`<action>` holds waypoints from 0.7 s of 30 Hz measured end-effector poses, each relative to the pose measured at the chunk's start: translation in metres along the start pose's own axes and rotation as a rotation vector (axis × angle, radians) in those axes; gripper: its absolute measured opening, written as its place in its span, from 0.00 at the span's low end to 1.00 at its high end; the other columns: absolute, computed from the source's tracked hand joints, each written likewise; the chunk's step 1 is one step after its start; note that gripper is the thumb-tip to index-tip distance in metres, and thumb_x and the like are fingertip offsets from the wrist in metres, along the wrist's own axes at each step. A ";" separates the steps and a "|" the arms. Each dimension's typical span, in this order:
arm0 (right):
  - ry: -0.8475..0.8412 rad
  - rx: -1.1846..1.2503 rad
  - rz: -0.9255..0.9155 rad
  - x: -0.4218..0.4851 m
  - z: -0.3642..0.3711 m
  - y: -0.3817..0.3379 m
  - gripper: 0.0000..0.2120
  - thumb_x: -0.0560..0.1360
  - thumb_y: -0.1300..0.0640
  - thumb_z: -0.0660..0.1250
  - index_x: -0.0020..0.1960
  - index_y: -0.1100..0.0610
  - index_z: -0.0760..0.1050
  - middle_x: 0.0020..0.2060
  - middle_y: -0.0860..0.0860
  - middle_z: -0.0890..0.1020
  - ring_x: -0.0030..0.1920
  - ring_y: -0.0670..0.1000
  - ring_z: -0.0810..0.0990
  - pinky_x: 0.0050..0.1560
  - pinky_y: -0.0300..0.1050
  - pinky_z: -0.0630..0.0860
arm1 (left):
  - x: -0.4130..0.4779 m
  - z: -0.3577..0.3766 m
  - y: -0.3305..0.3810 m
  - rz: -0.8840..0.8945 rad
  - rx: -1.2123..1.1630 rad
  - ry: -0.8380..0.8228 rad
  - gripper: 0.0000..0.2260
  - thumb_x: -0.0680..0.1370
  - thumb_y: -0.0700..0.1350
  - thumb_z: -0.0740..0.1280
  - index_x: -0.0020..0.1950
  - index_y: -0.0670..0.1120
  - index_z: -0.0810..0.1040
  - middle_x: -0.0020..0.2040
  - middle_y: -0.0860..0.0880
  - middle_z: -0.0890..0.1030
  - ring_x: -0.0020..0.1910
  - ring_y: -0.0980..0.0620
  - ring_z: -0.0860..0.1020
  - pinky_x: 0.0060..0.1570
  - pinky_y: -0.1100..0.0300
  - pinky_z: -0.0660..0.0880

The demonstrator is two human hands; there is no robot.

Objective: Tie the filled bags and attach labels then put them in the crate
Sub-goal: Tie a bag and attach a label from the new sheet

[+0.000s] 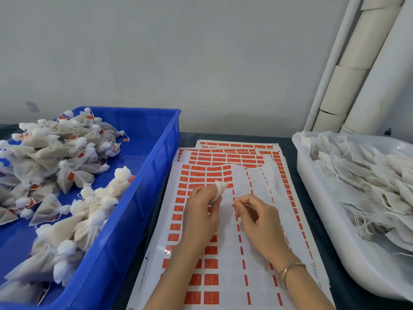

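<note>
I have the bag point(220, 189) at centre frame, above the label sheets point(257, 287), with only its bunched white top poking out past the left hand point(201, 211), whose fingers curl round the neck. The right hand point(257, 218), just to the right, pinches the thin string point(230, 196) between thumb and forefinger, the other fingers loosely curled. I judge the bag to be light and soft: thin, limp mesh over a loose filling, so it will slump and spill if the neck is let go before the knot is tight. The place to grip is that gathered neck, not the belly. The string looks fine and slippery, best pinched close to its end and pulled gently, since a hard tug could tear the mesh. The orange labels are small, flimsy stickers, to be lifted by an edge. Finished bags point(55, 153) lie heaped in the blue crate point(138, 211) at left; untied bags point(368, 175) fill the white tub point(321, 209) at right.
</note>
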State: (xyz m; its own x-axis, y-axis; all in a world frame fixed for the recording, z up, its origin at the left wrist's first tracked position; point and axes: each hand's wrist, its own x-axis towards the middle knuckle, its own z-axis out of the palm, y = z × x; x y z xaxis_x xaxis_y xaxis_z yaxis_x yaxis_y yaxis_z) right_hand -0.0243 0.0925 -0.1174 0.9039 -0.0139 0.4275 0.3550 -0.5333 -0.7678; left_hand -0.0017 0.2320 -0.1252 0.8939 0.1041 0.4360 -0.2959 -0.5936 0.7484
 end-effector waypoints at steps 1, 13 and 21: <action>-0.008 0.035 -0.018 0.000 0.000 -0.001 0.06 0.75 0.53 0.67 0.46 0.41 0.74 0.40 0.33 0.78 0.47 0.35 0.78 0.43 0.23 0.72 | 0.000 0.000 -0.001 0.042 0.040 -0.012 0.09 0.77 0.44 0.69 0.57 0.49 0.80 0.57 0.53 0.79 0.57 0.56 0.75 0.58 0.62 0.76; -0.016 0.139 -0.064 -0.001 0.000 -0.005 0.07 0.74 0.54 0.69 0.44 0.42 0.76 0.38 0.35 0.80 0.46 0.38 0.80 0.42 0.25 0.74 | -0.003 0.006 -0.004 0.292 0.097 -0.124 0.10 0.79 0.47 0.66 0.57 0.49 0.82 0.57 0.54 0.81 0.60 0.57 0.74 0.60 0.61 0.72; 0.052 0.200 -0.027 -0.001 -0.001 -0.010 0.05 0.73 0.45 0.65 0.41 0.44 0.77 0.38 0.37 0.81 0.44 0.41 0.79 0.39 0.27 0.74 | -0.006 -0.003 0.013 -0.026 -0.316 -0.261 0.10 0.81 0.53 0.58 0.51 0.52 0.78 0.49 0.56 0.79 0.51 0.60 0.77 0.51 0.68 0.74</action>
State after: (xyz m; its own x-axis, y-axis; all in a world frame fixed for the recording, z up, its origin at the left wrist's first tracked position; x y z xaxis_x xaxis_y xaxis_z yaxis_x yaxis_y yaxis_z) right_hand -0.0292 0.0966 -0.1100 0.8817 -0.0485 0.4693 0.4237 -0.3559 -0.8329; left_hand -0.0116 0.2264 -0.1166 0.9459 -0.1140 0.3037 -0.3243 -0.3152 0.8919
